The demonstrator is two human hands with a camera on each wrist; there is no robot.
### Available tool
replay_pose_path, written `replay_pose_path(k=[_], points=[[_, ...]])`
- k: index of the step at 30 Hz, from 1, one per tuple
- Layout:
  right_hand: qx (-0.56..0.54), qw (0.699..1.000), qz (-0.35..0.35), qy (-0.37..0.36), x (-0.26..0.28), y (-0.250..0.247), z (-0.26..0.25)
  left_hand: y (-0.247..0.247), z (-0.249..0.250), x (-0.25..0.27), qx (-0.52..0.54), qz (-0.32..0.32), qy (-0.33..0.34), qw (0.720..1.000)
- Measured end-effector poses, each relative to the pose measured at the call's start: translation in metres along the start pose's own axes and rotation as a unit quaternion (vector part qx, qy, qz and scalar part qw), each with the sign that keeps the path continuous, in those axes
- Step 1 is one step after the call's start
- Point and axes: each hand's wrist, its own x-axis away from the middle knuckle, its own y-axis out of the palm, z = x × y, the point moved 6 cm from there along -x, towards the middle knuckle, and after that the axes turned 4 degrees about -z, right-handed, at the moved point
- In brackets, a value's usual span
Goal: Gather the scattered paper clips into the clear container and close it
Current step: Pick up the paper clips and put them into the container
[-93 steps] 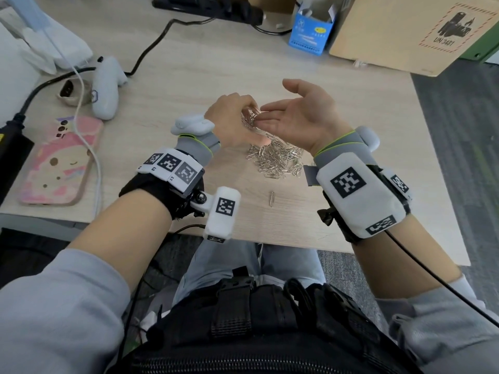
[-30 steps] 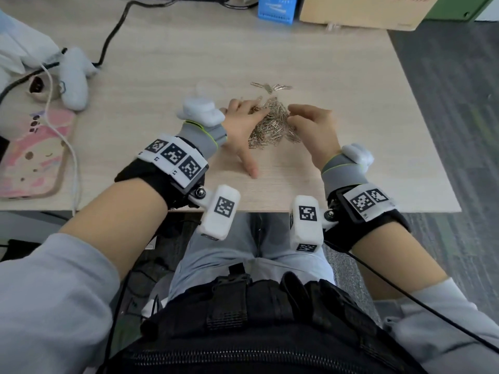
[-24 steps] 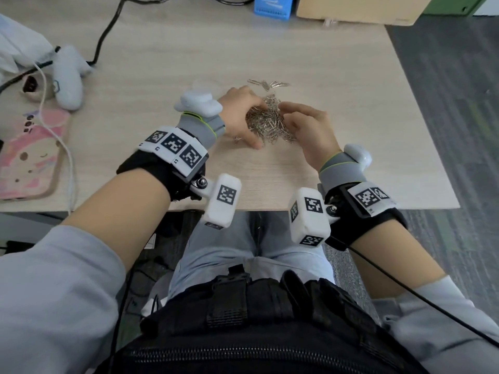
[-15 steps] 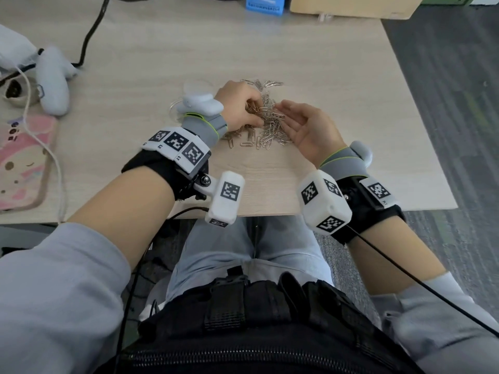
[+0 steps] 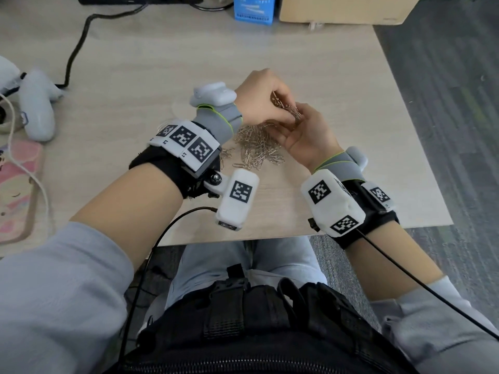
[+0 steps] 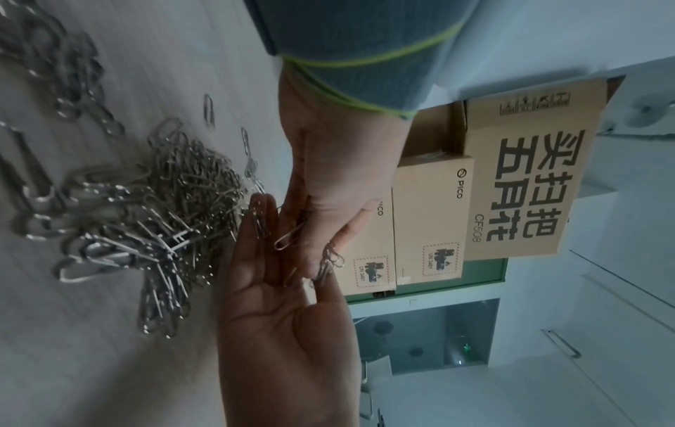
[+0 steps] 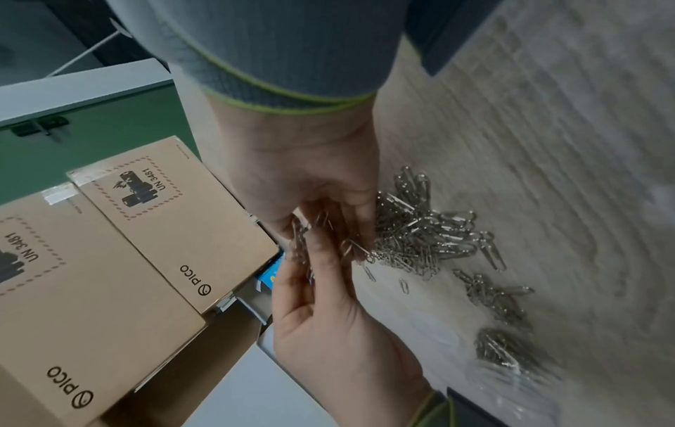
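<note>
Head view first: we've got both hands up over the surface (image 5: 337, 85), meeting just above the pile of paper clips (image 5: 259, 149). Our left hand (image 5: 259, 95) has its fingers curled round a bunch of clips, and our right hand (image 5: 307, 136) is cupped palm-up right against it, fingers bent around the same bunch. The rest of the pile lies on the wood just below and between the two wrists. Off to the left there's a white controller (image 5: 37, 109) and a pink phone case (image 5: 19, 190); a blue box (image 5: 253, 9) and a cardboard box (image 5: 345, 9) sit at the far edge.

Left wrist view: our left hand (image 6: 288, 332) shows palm out, fingers only loosely bent, clips caught at the fingertips where the right hand (image 6: 328, 173) comes down to touch it. The loose pile (image 6: 146, 225) sits just beside them.

Right wrist view: our right hand (image 7: 310, 179) has its fingers curled over a clump of clips, with the left hand (image 7: 328, 332) reaching up into it. More clips (image 7: 431, 231) lie spread on the surface beside them, and something clear (image 7: 511, 367) with clips in it blurs out at lower right; we think that's the container but can't tell for sure.
</note>
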Motion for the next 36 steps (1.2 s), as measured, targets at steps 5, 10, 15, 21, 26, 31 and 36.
replay_pose_path(k=[5, 10, 15, 21, 26, 31, 36], points=[[-0.031, 0.999, 0.002, 0.007, -0.001, 0.002, -0.007, 0.005, 0.013, -0.006, 0.021, -0.063, 0.019, 0.998], [-0.049, 0.998, 0.016, 0.02, 0.0, -0.003, -0.008, -0.022, 0.001, -0.003, 0.049, 0.064, -0.004, 0.997], [-0.138, 0.99, 0.032, 0.015, 0.005, -0.005, -0.009, -0.014, -0.03, 0.004, -0.12, -0.06, -0.121, 0.984], [-0.156, 0.987, 0.03, 0.022, 0.01, -0.007, -0.006, 0.015, -0.031, 0.023, -0.222, -0.146, -0.117, 0.957], [-0.174, 0.984, 0.039, 0.021, 0.015, -0.012, -0.005, 0.012, -0.031, 0.019, -0.128, -0.065, -0.077, 0.987], [-0.164, 0.985, 0.057, 0.019, 0.019, -0.016, -0.005, 0.008, -0.036, 0.019, -0.1, -0.025, -0.075, 0.992], [-0.125, 0.99, 0.064, 0.023, 0.019, -0.012, -0.004, -0.009, -0.033, 0.018, -0.055, 0.011, -0.064, 0.996]])
